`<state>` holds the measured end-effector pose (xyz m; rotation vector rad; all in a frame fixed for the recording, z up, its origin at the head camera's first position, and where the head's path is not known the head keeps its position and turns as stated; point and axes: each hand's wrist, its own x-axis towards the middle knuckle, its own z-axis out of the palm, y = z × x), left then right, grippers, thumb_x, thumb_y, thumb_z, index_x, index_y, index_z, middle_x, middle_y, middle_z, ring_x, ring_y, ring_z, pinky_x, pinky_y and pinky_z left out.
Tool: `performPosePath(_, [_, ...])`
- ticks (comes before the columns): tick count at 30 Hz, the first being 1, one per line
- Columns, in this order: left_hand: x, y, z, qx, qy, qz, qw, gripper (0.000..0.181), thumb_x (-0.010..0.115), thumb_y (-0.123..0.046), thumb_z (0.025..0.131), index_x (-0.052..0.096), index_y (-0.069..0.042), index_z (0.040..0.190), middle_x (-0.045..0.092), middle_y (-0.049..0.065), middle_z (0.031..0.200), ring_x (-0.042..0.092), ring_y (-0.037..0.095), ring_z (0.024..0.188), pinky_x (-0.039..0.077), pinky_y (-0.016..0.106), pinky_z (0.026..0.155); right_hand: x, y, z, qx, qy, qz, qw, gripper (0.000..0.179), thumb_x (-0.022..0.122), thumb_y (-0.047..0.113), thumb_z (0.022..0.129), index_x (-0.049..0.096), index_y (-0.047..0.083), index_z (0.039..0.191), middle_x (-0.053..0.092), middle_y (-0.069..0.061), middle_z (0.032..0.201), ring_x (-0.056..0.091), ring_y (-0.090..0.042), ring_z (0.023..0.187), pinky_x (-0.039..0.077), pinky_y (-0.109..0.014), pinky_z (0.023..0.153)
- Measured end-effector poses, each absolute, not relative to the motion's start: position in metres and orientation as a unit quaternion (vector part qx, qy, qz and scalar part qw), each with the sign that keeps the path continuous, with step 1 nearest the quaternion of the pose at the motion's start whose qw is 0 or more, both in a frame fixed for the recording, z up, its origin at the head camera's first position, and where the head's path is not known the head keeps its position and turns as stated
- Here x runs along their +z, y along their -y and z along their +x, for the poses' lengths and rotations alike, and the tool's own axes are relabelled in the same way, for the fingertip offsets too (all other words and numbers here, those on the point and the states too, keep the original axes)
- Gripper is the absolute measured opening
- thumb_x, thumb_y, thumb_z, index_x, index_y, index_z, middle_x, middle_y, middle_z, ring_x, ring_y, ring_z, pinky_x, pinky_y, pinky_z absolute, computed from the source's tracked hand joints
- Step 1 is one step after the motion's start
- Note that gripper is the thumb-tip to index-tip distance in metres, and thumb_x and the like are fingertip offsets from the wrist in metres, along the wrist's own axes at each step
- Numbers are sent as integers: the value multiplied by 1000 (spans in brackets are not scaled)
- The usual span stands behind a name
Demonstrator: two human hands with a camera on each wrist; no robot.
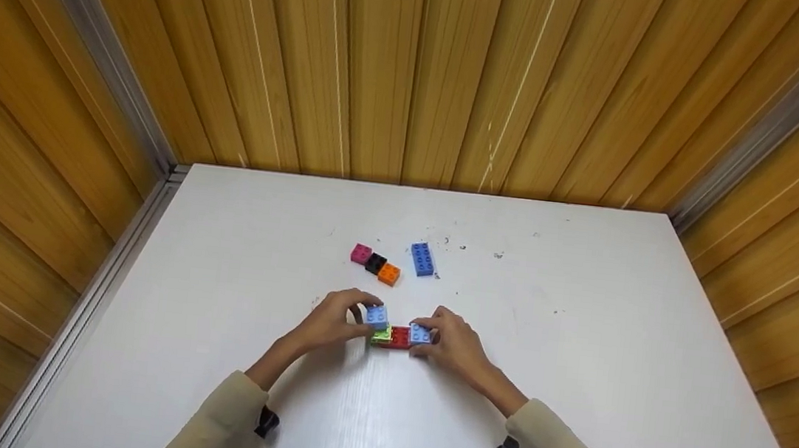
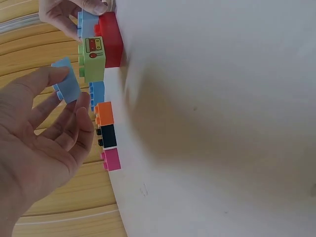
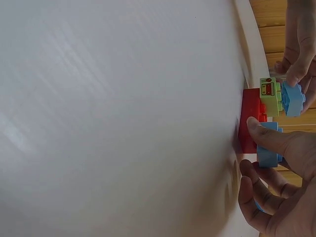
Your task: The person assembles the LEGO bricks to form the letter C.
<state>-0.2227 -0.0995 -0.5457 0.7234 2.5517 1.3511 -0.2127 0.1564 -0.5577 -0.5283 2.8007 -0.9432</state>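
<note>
My left hand (image 1: pixel 330 322) pinches a light blue brick (image 1: pixel 376 316) between thumb and fingers. It is tilted just above a light green brick (image 2: pixel 94 59) with a red and yellow picture on its side. That green brick sits on the left end of a long red brick (image 3: pixel 249 118), jutting a little past it. On the red brick's right end is a second light blue brick (image 3: pixel 267 148), which my right hand (image 1: pixel 460 343) grips with the thumb on its near side. Red studs show between the green and blue bricks.
Beyond the hands, a pink brick (image 1: pixel 361 253), a black brick (image 1: pixel 376 264) and an orange brick (image 1: pixel 388 275) lie in a slanting row. To their right is a longer blue brick (image 1: pixel 422 259). The white table (image 1: pixel 581 332) meets wood-patterned walls (image 1: pixel 452 74) at the back and sides.
</note>
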Motion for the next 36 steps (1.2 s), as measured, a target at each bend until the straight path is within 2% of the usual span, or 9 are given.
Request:
performPosePath(5, [-546,97,-218,426,-860,270,78,37,75,-2,88,69,0,125,71,16,115,69,30,90,57,45,84,-557,-155,-213,-311,-931,-178,71,43,89,18,78,77,10,119,56,-1,89,54,-14,80,40,-25,66])
performPosePath(12, [-549,94,-217,390,-875,280,61,36,77,-8,89,72,-4,124,73,13,110,69,26,86,53,29,74,-557,-155,-211,-314,-931,-172,74,44,89,18,78,77,10,119,56,-2,90,53,-15,81,40,-25,67])
performPosePath(15, [-550,94,-219,399,-872,279,61,35,78,-11,90,72,-4,124,74,14,109,69,26,85,55,32,75,-558,-156,-211,-315,-931,-169,75,44,89,19,78,77,10,120,56,-2,90,53,-15,81,40,-25,68])
performPosePath(18, [-550,94,-220,409,-867,275,67,35,77,-11,90,73,-3,124,75,14,108,68,23,85,58,40,77,-558,-157,-211,-315,-931,-168,75,45,89,19,78,77,10,120,56,-2,90,52,-15,81,40,-25,68])
performPosePath(21, [-550,96,-221,416,-865,270,75,35,77,-10,90,73,-4,124,76,14,107,68,22,85,58,42,79,-558,-156,-212,-316,-931,-166,75,45,89,19,78,77,10,120,56,-2,89,52,-14,81,40,-25,68])
performPosePath(29, [-549,96,-223,428,-860,261,93,35,78,-7,88,74,-3,122,74,14,103,70,22,85,52,21,73,-559,-157,-211,-323,-928,-171,72,45,89,18,78,76,9,120,56,-1,89,52,-14,81,40,-24,68])
performPosePath(36, [-544,92,-226,393,-876,261,103,34,82,-12,87,76,-5,120,74,10,101,69,19,85,51,23,70,-560,-157,-211,-329,-927,-165,77,44,88,19,79,76,11,121,54,-1,90,50,-14,82,38,-25,68])
